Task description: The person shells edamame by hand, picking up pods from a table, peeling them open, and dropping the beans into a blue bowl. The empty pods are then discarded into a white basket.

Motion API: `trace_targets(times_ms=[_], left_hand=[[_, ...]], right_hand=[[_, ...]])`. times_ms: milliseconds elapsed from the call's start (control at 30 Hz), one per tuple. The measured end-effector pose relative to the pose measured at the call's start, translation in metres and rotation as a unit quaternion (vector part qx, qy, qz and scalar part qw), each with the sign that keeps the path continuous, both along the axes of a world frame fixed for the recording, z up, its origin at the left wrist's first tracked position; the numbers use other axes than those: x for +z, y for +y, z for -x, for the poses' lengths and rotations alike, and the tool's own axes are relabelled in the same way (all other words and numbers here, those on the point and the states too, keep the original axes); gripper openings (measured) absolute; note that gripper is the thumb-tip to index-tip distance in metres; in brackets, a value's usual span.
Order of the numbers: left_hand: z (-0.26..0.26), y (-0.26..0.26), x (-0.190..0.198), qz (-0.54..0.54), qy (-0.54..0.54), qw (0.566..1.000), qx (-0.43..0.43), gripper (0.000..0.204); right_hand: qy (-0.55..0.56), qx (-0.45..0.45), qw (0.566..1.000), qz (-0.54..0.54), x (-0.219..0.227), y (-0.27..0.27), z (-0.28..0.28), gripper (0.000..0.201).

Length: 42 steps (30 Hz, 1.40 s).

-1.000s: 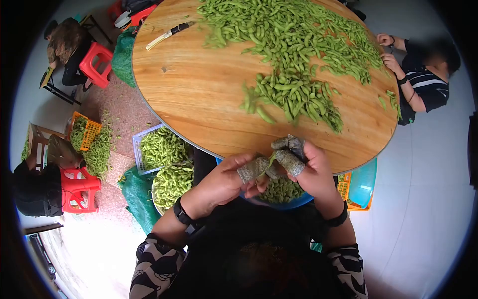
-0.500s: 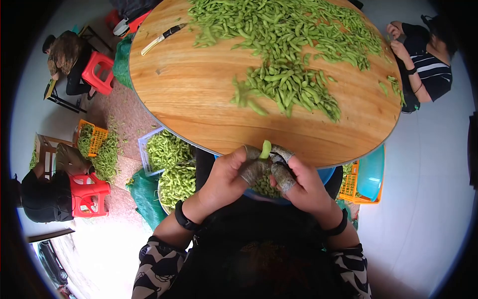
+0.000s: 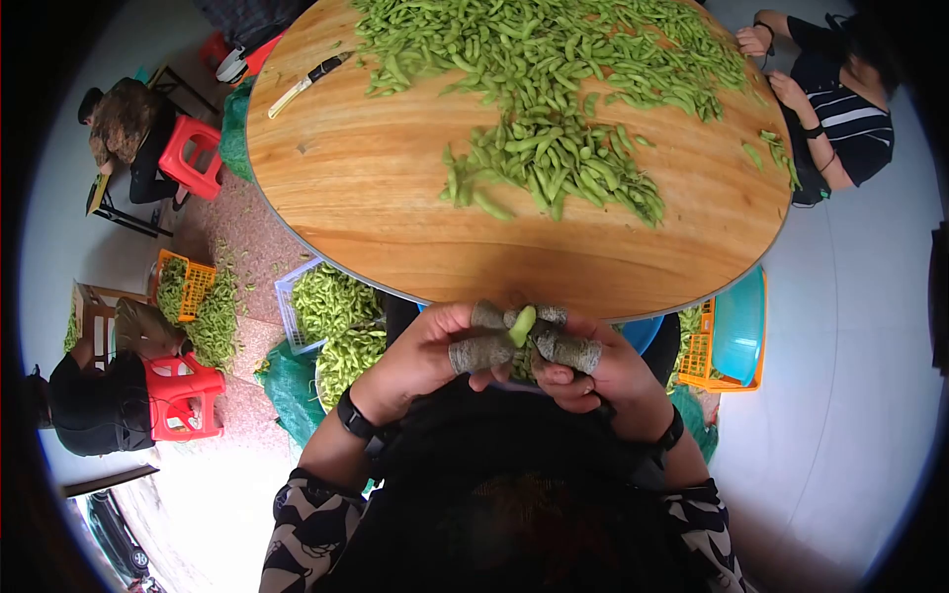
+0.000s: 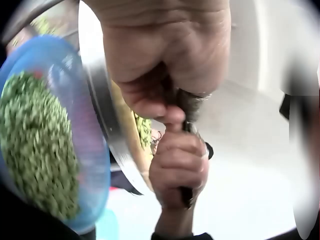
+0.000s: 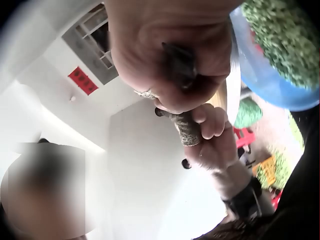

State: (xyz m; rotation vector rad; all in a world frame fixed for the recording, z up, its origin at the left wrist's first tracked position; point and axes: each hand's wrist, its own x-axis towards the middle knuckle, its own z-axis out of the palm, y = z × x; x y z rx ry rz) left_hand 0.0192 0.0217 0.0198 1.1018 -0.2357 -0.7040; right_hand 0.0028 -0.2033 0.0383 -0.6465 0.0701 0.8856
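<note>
In the head view both hands meet just off the table's near edge, with a green soybean pod point(image 3: 524, 324) upright between their fingertips. My left hand point(image 3: 420, 354) pinches the pod between a thumb and finger wrapped in grey, worn tape. My right hand point(image 3: 598, 366), its thumb wrapped too, comes right up to the pod. Its fingers curl round a dark handle point(image 5: 181, 65) that shows in the palm in the right wrist view; what it belongs to is hidden. Below the hands, a blue basin point(image 4: 102, 185) holds many small green beans point(image 4: 40, 150).
A round wooden table point(image 3: 366, 198) carries a big heap of pods point(image 3: 554, 59) and a knife point(image 3: 308, 84). At left stand a crate of pods point(image 3: 336, 299) and a red stool point(image 3: 186, 395). A teal tub point(image 3: 739, 331) is at right. Another person point(image 3: 830, 104) sits across the table.
The head view has shifted, so the table sits slightly higher and further left. The pod, slim between the hands at first, now stands between the fingertips, and the hands have drawn close about it.
</note>
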Motion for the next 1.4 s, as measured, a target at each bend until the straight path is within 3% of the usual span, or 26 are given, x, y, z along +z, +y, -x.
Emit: trace_targets(times_ms=[67,100,133,167,200,267,300,367,400,433,467,500,567,700,767,800,833,867,967,1000,1033,1067,1133,1300,1367,1400], left_hand=[[-0.001,-0.004,-0.003,-0.050,0.024,0.998,0.007,0.018],[-0.001,-0.008,-0.004,-0.050,0.025,0.998,0.004,0.018],[-0.001,-0.012,-0.006,-0.169,-0.184,0.967,0.043,0.018],[-0.001,-0.014,-0.006,-0.277,-0.382,0.878,0.079,0.018],[-0.001,-0.016,-0.006,-0.278,-0.382,0.878,0.078,0.018],[-0.001,-0.020,-0.004,-0.399,-0.569,0.705,0.138,0.017],[0.001,-0.022,-0.006,-0.400,-0.571,0.704,0.137,0.017],[0.006,-0.025,-0.012,-0.300,-0.518,0.789,0.136,0.013],[0.011,-0.023,-0.011,-0.300,-0.518,0.790,0.134,0.013],[0.016,-0.020,-0.010,-0.238,-0.319,0.915,0.065,0.015],[0.019,-0.018,-0.009,-0.161,-0.098,0.982,-0.007,0.019],[0.020,-0.018,-0.008,-0.161,-0.097,0.982,-0.010,0.019],[0.020,-0.018,-0.008,0.047,0.177,0.983,-0.034,0.029],[0.025,-0.019,-0.011,0.096,0.186,0.976,-0.063,0.034],[0.030,-0.022,-0.010,-0.092,0.012,0.995,-0.022,0.033],[0.033,-0.023,-0.013,-0.092,0.012,0.995,-0.022,0.033],[0.036,-0.024,-0.018,-0.148,-0.119,0.982,-0.017,0.031],[0.039,-0.026,-0.020,-0.201,-0.247,0.948,-0.012,0.029],[0.040,-0.029,-0.013,-0.182,-0.224,0.957,-0.013,0.025],[0.039,-0.028,-0.008,-0.181,-0.222,0.958,-0.012,0.025],[0.035,-0.024,-0.001,-0.083,-0.010,0.996,-0.042,0.021],[0.033,-0.021,0.002,0.019,0.201,0.977,-0.070,0.018],[0.033,-0.015,0.000,0.052,0.205,0.973,-0.090,0.022],[0.035,-0.024,-0.013,0.091,0.117,0.987,-0.068,0.032],[0.032,-0.026,-0.007,-0.130,0.052,0.986,-0.088,0.029],[0.033,-0.028,-0.010,-0.131,0.052,0.986,-0.089,0.029]], right_hand=[[0.015,0.001,1.000,-0.012,0.004,0.001,0.002,0.024],[-0.002,-0.014,0.994,0.105,0.009,0.004,0.003,0.024],[-0.020,-0.028,0.974,0.222,0.011,0.006,0.005,0.023],[-0.019,-0.029,0.975,0.221,0.008,0.007,0.007,0.023],[-0.067,-0.038,0.972,0.224,0.004,0.008,0.011,0.023],[-0.116,-0.048,0.966,0.224,-0.001,0.008,0.014,0.023],[-0.118,-0.059,0.965,0.225,-0.003,0.007,0.015,0.023],[-0.120,-0.072,0.964,0.225,-0.001,0.003,0.018,0.023],[-0.086,-0.068,0.973,0.205,0.004,0.001,0.019,0.022],[-0.053,-0.063,0.979,0.185,0.007,-0.001,0.021,0.021],[-0.051,-0.065,0.979,0.185,0.004,-0.003,0.024,0.021],[-0.031,-0.062,0.980,0.186,-0.001,-0.005,0.026,0.021],[-0.008,-0.062,0.980,0.187,-0.004,-0.008,0.030,0.021],[-0.074,-0.027,0.970,0.229,0.001,-0.017,0.033,0.019],[-0.102,-0.006,0.959,0.266,0.000,-0.017,0.032,0.019],[-0.189,-0.047,0.922,0.334,-0.005,-0.016,0.032,0.018],[-0.272,-0.086,0.872,0.398,-0.012,-0.015,0.032,0.018],[-0.272,-0.087,0.871,0.399,-0.023,-0.012,0.030,0.018],[-0.416,-0.192,0.823,0.336,-0.040,-0.005,0.025,0.019],[-0.343,-0.163,0.876,0.298,-0.033,-0.005,0.027,0.020],[-0.267,-0.132,0.919,0.257,-0.029,-0.004,0.027,0.022],[-0.266,-0.129,0.920,0.257,-0.028,-0.006,0.027,0.022],[-0.178,-0.067,0.968,0.166,-0.026,-0.012,0.028,0.023],[-0.181,-0.076,0.948,0.250,-0.019,-0.005,0.030,0.022],[-0.212,-0.063,0.928,0.300,-0.026,-0.004,0.032,0.023],[-0.182,-0.061,0.937,0.291,-0.030,-0.004,0.032,0.022]])
